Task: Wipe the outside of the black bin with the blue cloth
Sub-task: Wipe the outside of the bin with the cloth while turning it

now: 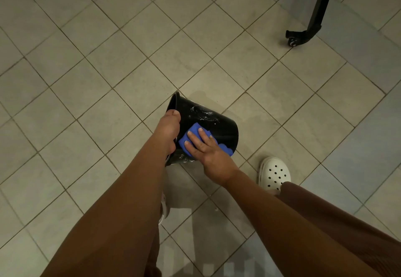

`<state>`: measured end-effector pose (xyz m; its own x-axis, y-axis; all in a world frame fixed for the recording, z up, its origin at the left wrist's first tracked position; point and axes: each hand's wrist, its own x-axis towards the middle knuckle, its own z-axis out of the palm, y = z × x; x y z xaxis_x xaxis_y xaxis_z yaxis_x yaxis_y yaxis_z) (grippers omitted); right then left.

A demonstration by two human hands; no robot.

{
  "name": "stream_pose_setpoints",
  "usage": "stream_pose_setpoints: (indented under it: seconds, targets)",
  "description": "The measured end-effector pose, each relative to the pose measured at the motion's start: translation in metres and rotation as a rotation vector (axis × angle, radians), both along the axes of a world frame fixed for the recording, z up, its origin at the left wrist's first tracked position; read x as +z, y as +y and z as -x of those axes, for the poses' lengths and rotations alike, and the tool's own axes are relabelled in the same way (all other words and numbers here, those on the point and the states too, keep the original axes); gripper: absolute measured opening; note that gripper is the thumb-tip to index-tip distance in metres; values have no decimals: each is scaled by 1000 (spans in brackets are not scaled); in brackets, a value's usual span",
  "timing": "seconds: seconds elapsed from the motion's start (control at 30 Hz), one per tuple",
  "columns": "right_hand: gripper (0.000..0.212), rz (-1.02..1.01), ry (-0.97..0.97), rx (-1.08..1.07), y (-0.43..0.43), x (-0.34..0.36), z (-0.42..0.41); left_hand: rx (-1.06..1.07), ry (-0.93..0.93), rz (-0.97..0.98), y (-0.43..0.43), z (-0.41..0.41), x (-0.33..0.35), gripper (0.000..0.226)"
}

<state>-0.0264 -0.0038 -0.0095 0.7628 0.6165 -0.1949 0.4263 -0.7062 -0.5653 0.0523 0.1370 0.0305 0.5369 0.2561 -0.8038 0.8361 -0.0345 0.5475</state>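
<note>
From my remote seat I cannot see much of the left hand (168, 129). Its fingertips vanish over the rim of the black bin (217, 129), so I can only say the hand curls round that rim and grips it, thumb on top, forearm running down to seven o'clock. Under that forearm a pale shoe (163, 208) shows only as a sliver.

The bin sits at the middle of my view on the tiled floor (86, 81), tipped over with its mouth toward ten o'clock and its base toward four o'clock. I cannot see inside it. White smears mark its upper wall, and its lower edge is lost behind both hands.

The blue cloth (194, 129) lies on the bin's outer side, half covered. The right hand (205, 146) lies flat on it, fingers straight and slightly spread, pointing to eleven o'clock, pressing rather than clutching it. A crumpled end of the cloth shows at three o'clock of the wrist.

At four o'clock of the bin, well apart, stands a white clog (274, 173), its heel hidden by a brown trouser leg (325, 211). At one o'clock a black stand leg (314, 16) is cut off by the top edge.
</note>
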Motion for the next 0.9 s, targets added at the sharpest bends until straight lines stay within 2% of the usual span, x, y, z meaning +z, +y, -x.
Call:
stream_pose_setpoints:
  seconds: [0.13,0.4,0.6,0.67,0.73,0.83,0.9]
  targets:
    - [78,11,133,-210,2,8,-5,-1,-3,0,1,0,-8,32]
    - [75,66,65,-121,15,18,-6,18,9,15,-3,6,3,26]
    - [77,197,138,-315,8,13,-13,3,-7,19,-7,8,-1,23]
    - [76,167,163,-357,6,13,-5,-1,-5,14,-6,7,-1,23]
    - [78,69,115,-295,0,7,7,9,-3,25,-2,5,-3,23]
    - [81,-34,-57,-139,-11,-10,16,30,0,73,0,5,-4,24]
    - [72,-39,-106,-51,-9,-10,16,12,0,88,0,4,-6,24]
